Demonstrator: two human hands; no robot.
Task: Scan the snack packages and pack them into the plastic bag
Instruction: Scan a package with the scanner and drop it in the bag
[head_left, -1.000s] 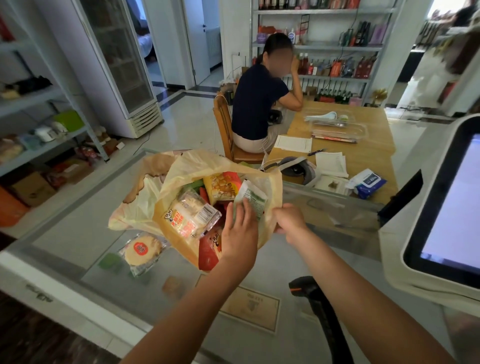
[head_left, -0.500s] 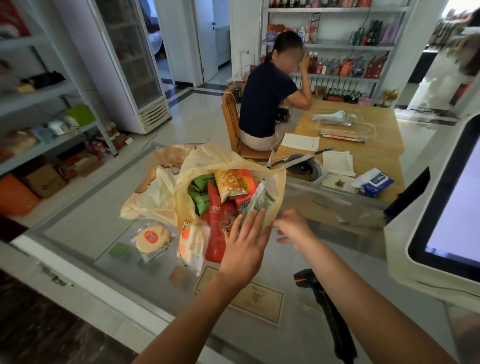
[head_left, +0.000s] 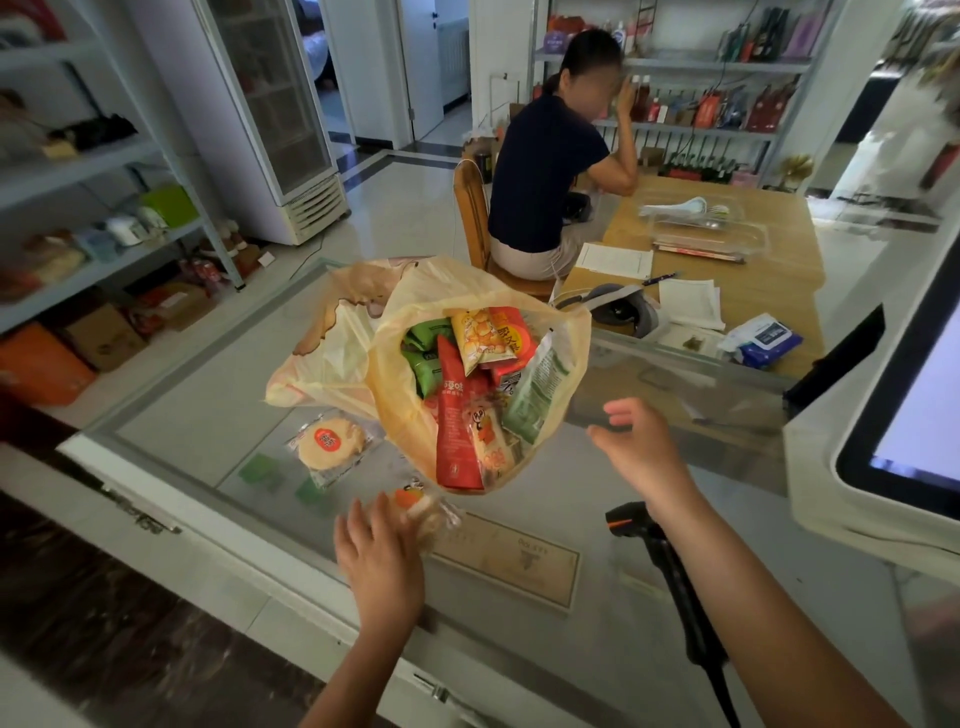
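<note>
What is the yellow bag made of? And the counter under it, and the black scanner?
The yellow bag looks like thin, glossy plastic film: it crinkles, and the snack packs show through it. The counter top seems to be glass in a pale frame: it is smooth and reflects the room. The black scanner looks like hard, matt plastic with an orange trim, though it is dark and a bit blurred.

Pale tiled floor (head_left: 410, 208) gleams. There's the wooden table (head_left: 779, 280), a person (head_left: 540, 171) seated on a wooden chair (head_left: 470, 218) left of it, stocked shelves (head_left: 701, 124) behind it, glass-door fridge (head_left: 270, 104) far left.
</note>
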